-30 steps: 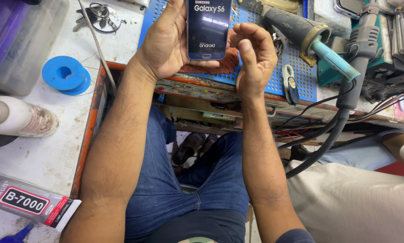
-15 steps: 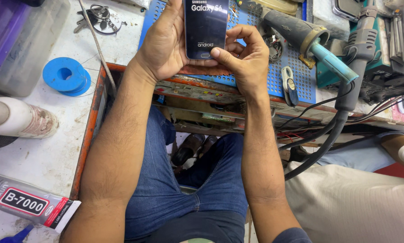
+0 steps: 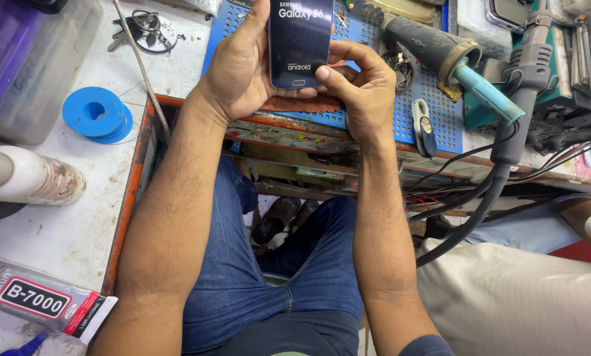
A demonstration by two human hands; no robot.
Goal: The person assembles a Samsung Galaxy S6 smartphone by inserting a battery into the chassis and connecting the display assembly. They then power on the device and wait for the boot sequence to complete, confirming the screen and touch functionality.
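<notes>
One phone [image 3: 301, 43] up, left hand [image 3: 239, 72] cupping it, right hand [image 3: 361, 86] fingers [image 3: 325, 71] pressed on its bottom edge; one blue spool [image 3: 96, 113] well left.

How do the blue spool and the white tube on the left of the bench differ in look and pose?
The blue spool is a flat, round, clean-looking disc lying face up with a centre hole. The white tube is longer, lies on its side, and is smeared with brownish grime. The spool sits farther from the person, the tube nearer. Both rest on the white benchtop, left of the left hand, untouched.
</notes>
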